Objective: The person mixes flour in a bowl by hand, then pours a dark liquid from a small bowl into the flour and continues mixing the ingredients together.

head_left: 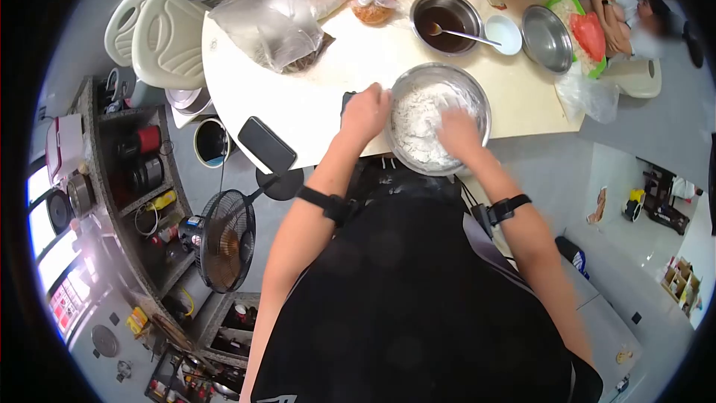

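A round metal bowl [485,128] of white flour [418,116] stands at the front edge of the table. My left hand [367,112] is closed at the bowl's left rim, its fingers curled against the metal. My right hand [458,133] reaches down into the flour on the right side; motion smears its fingers and the flour partly hides them. Behind this bowl stands a second metal bowl [477,19] of brown liquid with a spoon [468,35] across it. The spoon's handle reaches over a small white bowl [503,34].
On the cream table [246,82] lie a phone [267,145], a plastic bag [272,19] and a tied bag of orange-brown food [371,6]. An empty metal bowl [547,39] and a green basket [597,67] stand right. Another person [634,19] sits beyond. A fan [227,242] stands left.
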`<action>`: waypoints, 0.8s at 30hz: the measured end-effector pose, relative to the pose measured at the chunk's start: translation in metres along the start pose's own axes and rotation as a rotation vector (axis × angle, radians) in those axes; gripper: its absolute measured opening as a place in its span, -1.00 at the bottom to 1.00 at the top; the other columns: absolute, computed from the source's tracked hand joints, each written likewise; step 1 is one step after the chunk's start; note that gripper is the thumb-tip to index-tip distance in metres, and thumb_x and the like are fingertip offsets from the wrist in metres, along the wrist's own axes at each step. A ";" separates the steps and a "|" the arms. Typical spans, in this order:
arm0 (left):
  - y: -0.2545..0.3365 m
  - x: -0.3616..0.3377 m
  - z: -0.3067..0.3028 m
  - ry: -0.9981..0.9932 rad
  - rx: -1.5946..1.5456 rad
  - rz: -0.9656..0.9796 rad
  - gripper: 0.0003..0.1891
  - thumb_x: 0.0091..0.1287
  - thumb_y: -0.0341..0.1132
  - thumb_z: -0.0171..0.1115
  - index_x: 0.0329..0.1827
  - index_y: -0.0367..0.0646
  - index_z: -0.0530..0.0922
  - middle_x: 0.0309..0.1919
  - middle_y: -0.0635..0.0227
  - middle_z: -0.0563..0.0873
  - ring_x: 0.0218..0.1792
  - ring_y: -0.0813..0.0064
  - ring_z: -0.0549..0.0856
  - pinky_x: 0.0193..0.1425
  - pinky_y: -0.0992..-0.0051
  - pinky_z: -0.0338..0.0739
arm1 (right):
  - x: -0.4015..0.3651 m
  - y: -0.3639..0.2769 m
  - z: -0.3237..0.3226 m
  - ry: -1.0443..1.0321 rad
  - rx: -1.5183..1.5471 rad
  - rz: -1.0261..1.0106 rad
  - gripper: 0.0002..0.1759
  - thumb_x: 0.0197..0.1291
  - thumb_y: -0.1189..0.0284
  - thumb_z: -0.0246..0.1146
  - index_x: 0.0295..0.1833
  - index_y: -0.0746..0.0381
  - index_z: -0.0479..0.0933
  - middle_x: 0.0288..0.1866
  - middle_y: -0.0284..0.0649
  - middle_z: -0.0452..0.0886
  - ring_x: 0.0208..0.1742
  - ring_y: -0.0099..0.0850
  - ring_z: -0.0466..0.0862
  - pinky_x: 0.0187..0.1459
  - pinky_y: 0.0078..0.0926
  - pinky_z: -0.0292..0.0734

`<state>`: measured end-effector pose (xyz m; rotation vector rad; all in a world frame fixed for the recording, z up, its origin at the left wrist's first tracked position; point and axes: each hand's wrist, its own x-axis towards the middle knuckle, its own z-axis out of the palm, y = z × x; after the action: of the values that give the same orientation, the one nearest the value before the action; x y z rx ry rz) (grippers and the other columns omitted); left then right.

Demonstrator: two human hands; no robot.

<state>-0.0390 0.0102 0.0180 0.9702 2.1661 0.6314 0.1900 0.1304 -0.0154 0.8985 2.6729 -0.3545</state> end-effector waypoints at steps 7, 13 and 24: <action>0.015 -0.004 0.006 0.001 0.146 -0.018 -0.49 0.66 0.04 0.03 -0.12 -0.30 0.64 -0.26 -0.20 0.79 -0.13 -0.26 0.78 0.01 -0.10 0.65 | 0.010 -0.025 -0.023 -0.274 0.197 0.159 -0.38 0.41 0.10 0.24 0.31 0.42 0.56 0.31 0.30 0.62 0.41 0.15 0.57 0.48 0.10 0.40; 0.010 0.001 0.004 -0.016 0.157 -0.039 -0.45 0.67 0.05 -0.01 -0.13 -0.31 0.70 -0.21 -0.18 0.81 -0.09 -0.23 0.80 0.05 -0.08 0.68 | 0.016 -0.021 -0.014 -0.329 0.302 0.223 -0.19 0.37 -0.05 0.25 0.36 0.51 0.51 0.31 0.39 0.61 0.37 0.21 0.61 0.44 -0.03 0.48; 0.005 0.003 0.007 -0.019 0.148 -0.042 -0.46 0.67 0.06 -0.03 -0.04 -0.28 0.71 -0.19 -0.16 0.82 -0.09 -0.19 0.82 0.03 -0.04 0.71 | 0.040 -0.012 -0.008 -0.390 0.899 0.125 0.12 0.11 0.21 0.62 0.62 0.54 0.22 0.51 0.21 0.51 0.51 -0.09 0.54 0.52 -0.29 0.41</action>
<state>-0.0330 0.0162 0.0156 1.0001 2.2351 0.4455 0.1510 0.1455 -0.0203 1.0528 2.0338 -1.5824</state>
